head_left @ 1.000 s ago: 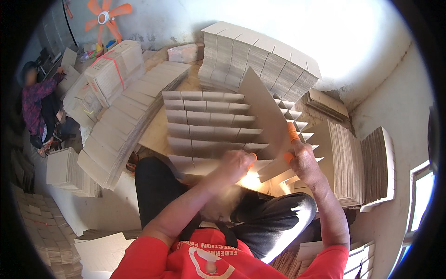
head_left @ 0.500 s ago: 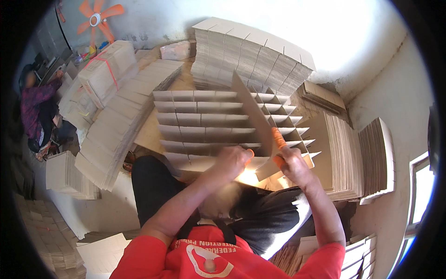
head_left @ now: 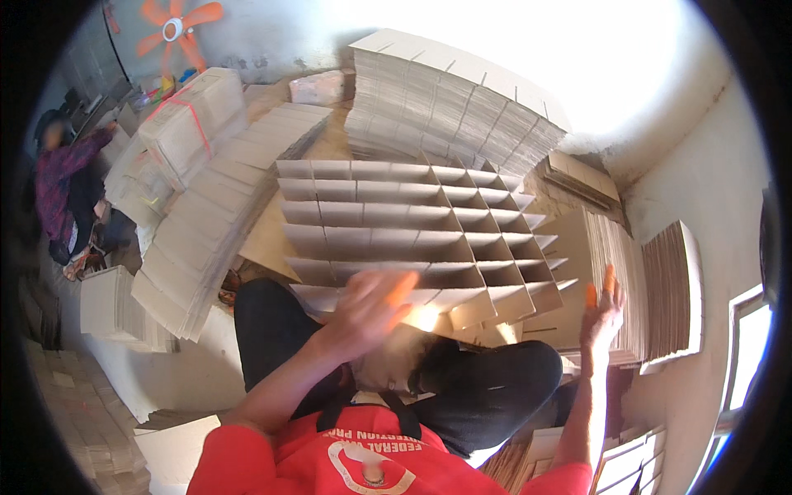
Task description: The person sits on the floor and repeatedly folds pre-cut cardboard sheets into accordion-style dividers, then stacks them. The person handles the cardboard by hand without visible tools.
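Observation:
A cardboard divider grid (head_left: pixel 375 214) lies in front of me, made of several long strips with cross strips slotted through its right part. My left hand (head_left: pixel 369 315), smeared a little by motion, is over the near edge of the grid, its orange-covered fingers stretched out and nothing seen in them. To the right of the grid, my right hand (head_left: pixel 604 318) reaches to a stack of cardboard strips (head_left: pixel 617 272). Its fingers, also with orange covers, are extended and apart at the near part of that stack; whether they touch it I cannot tell.
A tall stack of slotted cardboard (head_left: pixel 445 99) stands behind the grid. A long row of cardboard pieces (head_left: pixel 223 190) runs along the left, beside a strapped bundle (head_left: pixel 194 124). Another stack (head_left: pixel 672 289) leans near the right wall. At far left a person (head_left: pixel 70 181) sits working.
The cardboard strip my right hand held upright is out of that hand and appears set across the grid. My right hand has moved right to the stack; my left hand has shifted left and nearer.

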A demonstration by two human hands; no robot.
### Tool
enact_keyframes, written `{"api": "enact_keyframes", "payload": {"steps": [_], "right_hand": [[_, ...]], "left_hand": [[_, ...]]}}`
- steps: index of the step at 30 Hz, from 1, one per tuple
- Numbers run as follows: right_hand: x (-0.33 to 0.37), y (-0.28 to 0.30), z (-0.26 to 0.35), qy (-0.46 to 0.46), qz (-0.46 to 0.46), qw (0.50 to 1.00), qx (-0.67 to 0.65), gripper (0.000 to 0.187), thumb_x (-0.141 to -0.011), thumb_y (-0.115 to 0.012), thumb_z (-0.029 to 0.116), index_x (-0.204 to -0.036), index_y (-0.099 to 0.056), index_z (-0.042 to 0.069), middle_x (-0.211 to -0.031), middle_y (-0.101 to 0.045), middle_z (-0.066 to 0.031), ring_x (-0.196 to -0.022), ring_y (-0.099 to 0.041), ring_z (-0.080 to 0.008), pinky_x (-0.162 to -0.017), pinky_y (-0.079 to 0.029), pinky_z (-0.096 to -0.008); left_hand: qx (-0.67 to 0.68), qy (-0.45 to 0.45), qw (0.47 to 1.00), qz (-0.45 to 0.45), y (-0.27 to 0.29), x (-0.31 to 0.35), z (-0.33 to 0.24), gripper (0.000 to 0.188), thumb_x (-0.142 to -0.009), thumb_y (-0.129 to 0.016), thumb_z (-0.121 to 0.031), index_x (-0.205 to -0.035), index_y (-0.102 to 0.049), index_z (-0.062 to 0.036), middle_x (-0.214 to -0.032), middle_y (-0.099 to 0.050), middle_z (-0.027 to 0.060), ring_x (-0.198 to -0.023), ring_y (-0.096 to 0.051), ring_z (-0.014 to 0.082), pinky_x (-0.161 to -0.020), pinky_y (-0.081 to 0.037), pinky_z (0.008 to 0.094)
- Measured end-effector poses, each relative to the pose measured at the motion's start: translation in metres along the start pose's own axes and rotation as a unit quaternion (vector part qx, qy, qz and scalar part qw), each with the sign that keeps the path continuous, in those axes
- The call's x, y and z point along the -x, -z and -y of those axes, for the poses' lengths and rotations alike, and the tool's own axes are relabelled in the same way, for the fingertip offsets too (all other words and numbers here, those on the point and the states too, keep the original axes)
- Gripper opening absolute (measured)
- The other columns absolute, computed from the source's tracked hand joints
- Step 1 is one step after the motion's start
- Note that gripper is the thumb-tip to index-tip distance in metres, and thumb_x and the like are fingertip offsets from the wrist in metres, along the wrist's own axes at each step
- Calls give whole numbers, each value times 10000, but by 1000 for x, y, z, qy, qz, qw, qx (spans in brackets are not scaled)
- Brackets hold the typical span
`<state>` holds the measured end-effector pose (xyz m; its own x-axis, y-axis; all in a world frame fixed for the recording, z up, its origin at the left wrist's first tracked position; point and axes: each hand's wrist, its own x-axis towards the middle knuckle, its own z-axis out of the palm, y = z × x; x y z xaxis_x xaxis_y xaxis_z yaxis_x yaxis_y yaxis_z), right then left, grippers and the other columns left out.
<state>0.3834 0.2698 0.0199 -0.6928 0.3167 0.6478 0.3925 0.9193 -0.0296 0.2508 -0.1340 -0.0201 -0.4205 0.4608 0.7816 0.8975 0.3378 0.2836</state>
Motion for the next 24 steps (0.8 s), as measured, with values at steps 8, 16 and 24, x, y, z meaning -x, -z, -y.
{"api": "enact_keyframes", "payload": {"steps": [8,16,24], "right_hand": [[44,-19,-75,38,124,985,116,526,-773,-722,175,-1235,-584,-34,-1185,-589,-178,-1080,-534,-357,-924,-433,-473],[36,-40,-94,-95,101,990,14,288,-766,-730,75,-978,-559,-17,-905,-554,-171,-896,-530,-367,-804,-424,-479],[18,-6,-93,-129,40,985,-105,248,-862,-650,124,-1076,-594,11,-839,-638,-167,-709,-594,-273,-664,-478,-410]], "left_hand": [[-207,172,963,-19,90,95,57,653,-797,-778,-123,-1363,-497,42,-1233,-613,196,-1144,-559,356,-962,-447,434],[-119,432,889,-91,78,178,100,566,-819,-763,-110,-1338,-550,-31,-1080,-675,161,-1015,-629,327,-894,-493,394],[-13,460,871,-173,80,177,103,500,-833,-746,-56,-1310,-594,-39,-1075,-690,132,-987,-653,220,-892,-509,335]]}}
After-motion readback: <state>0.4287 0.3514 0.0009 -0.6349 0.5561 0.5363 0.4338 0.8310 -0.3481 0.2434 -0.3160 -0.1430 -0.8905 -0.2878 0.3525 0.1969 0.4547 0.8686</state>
